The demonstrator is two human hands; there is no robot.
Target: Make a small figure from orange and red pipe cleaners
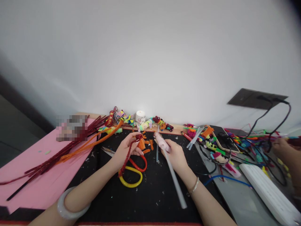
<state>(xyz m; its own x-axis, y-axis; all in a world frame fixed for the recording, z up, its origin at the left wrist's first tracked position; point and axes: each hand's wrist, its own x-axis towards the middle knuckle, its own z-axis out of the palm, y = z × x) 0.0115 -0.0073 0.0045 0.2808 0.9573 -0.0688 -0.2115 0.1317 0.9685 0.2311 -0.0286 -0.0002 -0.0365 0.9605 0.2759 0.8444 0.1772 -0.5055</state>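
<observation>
My left hand (129,147) is closed on a dark red fuzzy pipe cleaner (129,153), one end bunched at the fingertips and the rest trailing down past the wrist. In my right hand (175,155) is a pale pink glue gun (161,141), its nozzle pointing away toward the wall. A long translucent glue stick (175,180) juts out of its back toward me. Just beneath my left hand lie scissors (130,177) with one red and one yellow handle loop. Short orange pipe cleaner pieces (141,144) rest on the black mat between the hands.
Long red pipe cleaners (66,149) and orange ones (87,146) lie across a pink sheet (21,175). Small figures and a white roll (140,116) line the wall. Cables, clutter and a white power strip (265,191) occupy the right, near another person's hand (284,150).
</observation>
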